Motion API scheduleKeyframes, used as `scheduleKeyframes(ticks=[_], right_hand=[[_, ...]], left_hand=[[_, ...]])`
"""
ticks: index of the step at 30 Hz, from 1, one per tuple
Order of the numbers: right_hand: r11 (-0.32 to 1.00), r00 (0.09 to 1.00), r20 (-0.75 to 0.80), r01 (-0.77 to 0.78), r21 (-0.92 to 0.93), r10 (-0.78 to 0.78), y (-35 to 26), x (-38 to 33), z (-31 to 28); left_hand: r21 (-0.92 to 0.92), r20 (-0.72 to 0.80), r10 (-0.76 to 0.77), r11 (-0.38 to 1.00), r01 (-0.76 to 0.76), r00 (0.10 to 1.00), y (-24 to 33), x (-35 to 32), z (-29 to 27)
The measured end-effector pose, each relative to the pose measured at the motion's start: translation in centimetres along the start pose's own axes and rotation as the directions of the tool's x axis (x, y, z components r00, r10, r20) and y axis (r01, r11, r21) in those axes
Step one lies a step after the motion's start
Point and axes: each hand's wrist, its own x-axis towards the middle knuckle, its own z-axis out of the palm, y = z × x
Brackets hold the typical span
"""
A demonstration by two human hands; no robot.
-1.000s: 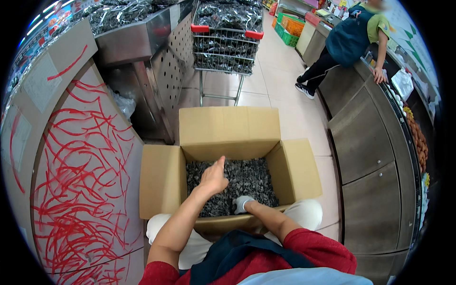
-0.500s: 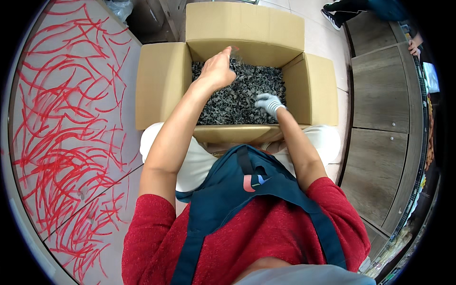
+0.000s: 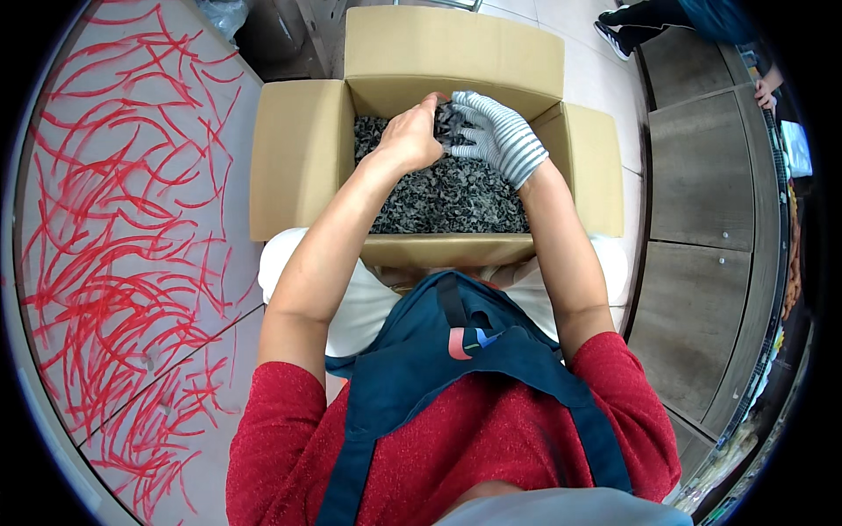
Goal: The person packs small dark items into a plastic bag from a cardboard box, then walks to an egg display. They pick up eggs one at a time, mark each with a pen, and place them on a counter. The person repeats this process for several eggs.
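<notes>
Right hand [image 3: 502, 136] rose to meet the left hand [image 3: 408, 138]

Since the earlier frame, the right hand had moved up from the near right part of the box [image 3: 447, 250] to beside the left hand, which had barely shifted. It wore a striped grey-and-white glove [image 3: 519, 147]; the left was bare. Right fingers were half bent and parted from the thumb, curving toward the left hand. Left fingers were partly curled, with their tips partly hidden. Dark flakes [image 3: 452, 200] covered the inside of the open cardboard box, and a clump of them [image 3: 448, 125] showed between the hands; whether either set of fingers gripped it could not be told.

The box stood before the person's knees, its flaps folded outward. To the left was a board [image 3: 132, 263] covered in red strokes; to the right, a wooden cabinet [image 3: 697, 175], with another person's hand [image 3: 767, 91] at its far edge.
</notes>
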Motion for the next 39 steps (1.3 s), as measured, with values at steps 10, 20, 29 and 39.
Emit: scheduleKeyframes(ticks=[10, 20, 29, 39], right_hand=[[0.919, 0.946, -0.161, 0.216, -0.331, -0.280, -0.1, -0.3, 0.6], [0.378, 0.932, -0.035, 0.112, -0.919, -0.361, 3.7, 4.2, -2.5], [0.500, 0.809, -0.148, 0.197, -0.843, -0.569, 1.5, 0.7, -1.9], [0.613, 0.799, -0.047, 0.420, -0.669, -0.599, 0.4, 1.6, -2.4]], left_hand=[[0.059, -0.149, 0.086, 0.995, -0.078, 0.985, -1.6, 0.5, 1.3], [-0.085, -0.077, 0.181, 0.979, -0.187, 0.980, -1.0, 0.8, 1.2], [0.051, -0.132, 0.127, 0.991, -0.121, 0.983, -1.2, 0.6, 0.7], [-0.009, -0.110, 0.155, 0.988, -0.157, 0.982, -1.5, 0.5, 1.1]])
